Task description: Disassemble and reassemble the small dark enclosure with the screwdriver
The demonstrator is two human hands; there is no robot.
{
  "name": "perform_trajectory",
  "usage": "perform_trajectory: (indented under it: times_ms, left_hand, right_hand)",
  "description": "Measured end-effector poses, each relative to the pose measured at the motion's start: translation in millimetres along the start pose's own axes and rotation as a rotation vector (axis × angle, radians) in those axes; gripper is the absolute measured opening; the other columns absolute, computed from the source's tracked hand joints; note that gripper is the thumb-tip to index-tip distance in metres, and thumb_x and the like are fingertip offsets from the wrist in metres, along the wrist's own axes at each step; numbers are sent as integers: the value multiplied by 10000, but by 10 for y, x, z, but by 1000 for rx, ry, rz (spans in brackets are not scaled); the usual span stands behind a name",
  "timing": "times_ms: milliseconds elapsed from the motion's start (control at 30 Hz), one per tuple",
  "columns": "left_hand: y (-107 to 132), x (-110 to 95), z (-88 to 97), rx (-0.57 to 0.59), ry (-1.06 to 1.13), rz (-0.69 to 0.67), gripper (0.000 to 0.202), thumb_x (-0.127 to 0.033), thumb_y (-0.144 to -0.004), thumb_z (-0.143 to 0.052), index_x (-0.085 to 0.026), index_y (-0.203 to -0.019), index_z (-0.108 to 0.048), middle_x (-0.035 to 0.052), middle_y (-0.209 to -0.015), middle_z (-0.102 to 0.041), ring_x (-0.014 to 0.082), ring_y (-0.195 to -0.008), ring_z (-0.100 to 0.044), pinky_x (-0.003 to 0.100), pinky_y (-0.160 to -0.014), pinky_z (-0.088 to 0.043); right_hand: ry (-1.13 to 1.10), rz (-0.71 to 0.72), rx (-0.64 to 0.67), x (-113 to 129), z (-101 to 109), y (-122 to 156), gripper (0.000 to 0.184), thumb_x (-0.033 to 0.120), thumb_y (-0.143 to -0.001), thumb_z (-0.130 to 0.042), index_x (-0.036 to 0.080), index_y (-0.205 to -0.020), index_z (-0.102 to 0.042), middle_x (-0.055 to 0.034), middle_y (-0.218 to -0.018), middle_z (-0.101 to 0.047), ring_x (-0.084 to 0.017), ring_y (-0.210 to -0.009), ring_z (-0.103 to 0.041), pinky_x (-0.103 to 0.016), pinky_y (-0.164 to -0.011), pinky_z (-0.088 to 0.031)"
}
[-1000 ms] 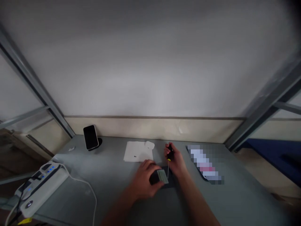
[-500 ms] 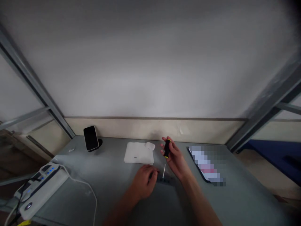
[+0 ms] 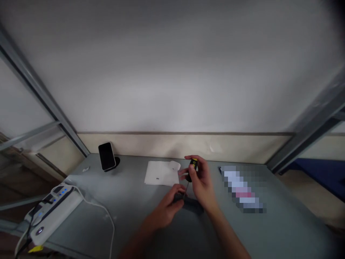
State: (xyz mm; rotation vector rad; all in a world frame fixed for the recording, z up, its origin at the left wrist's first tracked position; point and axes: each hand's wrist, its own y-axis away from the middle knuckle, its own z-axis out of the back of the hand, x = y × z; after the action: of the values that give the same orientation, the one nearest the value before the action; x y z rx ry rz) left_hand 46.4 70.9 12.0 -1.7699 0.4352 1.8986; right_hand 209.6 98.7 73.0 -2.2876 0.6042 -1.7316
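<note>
Near the middle of the grey worktop point(image 3: 129, 201), the person's right hand point(image 3: 201, 180) holds a small screwdriver point(image 3: 192, 168) by its black handle with yellow marks. The grip is wrapped around that handle, thumb and fingers pinching it. The handle stands above the worktop, and the thin shaft slants down and to the left towards the left hand.

The left hand point(image 3: 167, 205) lies just beside the right one. Its bent fingers rest on the left end of a small dark device point(image 3: 192, 202), which lies flat on the worktop between the two hands. Whether this grip clasps the device or only presses on it cannot be told, because the picture is blurred there. The shaft's tip ends close to these fingertips, at the device's edge.

Behind the hands lies a white sheet point(image 3: 161, 172) with a tiny dark speck point(image 3: 157, 178) on it, perhaps a screw, and a small white lump point(image 3: 175, 165) at its far right corner. A phone point(image 3: 106, 156) leans upright on a dark stand at the back left. A white power strip point(image 3: 52, 212) with blue lights sits at the left edge, and its white cable point(image 3: 107, 217) curves across the worktop. To the right of the hands lies a flat object point(image 3: 242, 189), blurred out.
</note>
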Motion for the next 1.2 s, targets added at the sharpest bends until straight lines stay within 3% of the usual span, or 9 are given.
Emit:
perform_trajectory:
  times_ms: [133,433,800,1200]
  left_hand:
    - [-24,-37,-86,-18,0,41,401,-522,-1010,-567,-204,-1252,-592,81,-1215,-625,269,-1149,-548,414,-1049,-403]
    - [-43,0,-175,-12,118,43,408,-508,-1022,-583,-202,-1292,-588,84,-1249,-645,280,-1213,-566,446,-1108,-420]
    - [3,-82,-138,1,-81,39,374,-473,-1060,-518,-203,-1300,-611,86,-1271,-676,283,-1191,-594,432,-1085,-431]
    - [-25,4,-180,-9,162,23,413,-527,-1004,-608,-208,-1264,-567,84,-1244,-629,291,-1213,-557,452,-1096,-410]
  right_hand:
    - [-15,58,-49,54,-60,40,213,394,-1056,-578,331,-1258,-560,-76,-1368,-553,-108,-678,-674,-294,-545,-602]
    - [95,249,-133,24,-230,185,239,269,-1072,-530,346,-1297,-515,-66,-1359,-586,-64,-580,-633,-280,-552,-548]
    - [108,252,-123,65,-199,159,229,253,-1060,-547,336,-1273,-528,-54,-1327,-598,-54,-538,-599,-278,-533,-538]
    - [130,265,-111,101,-244,239,256,201,-1040,-550,338,-1254,-518,-53,-1330,-575,-69,-592,-605,-266,-522,-544]
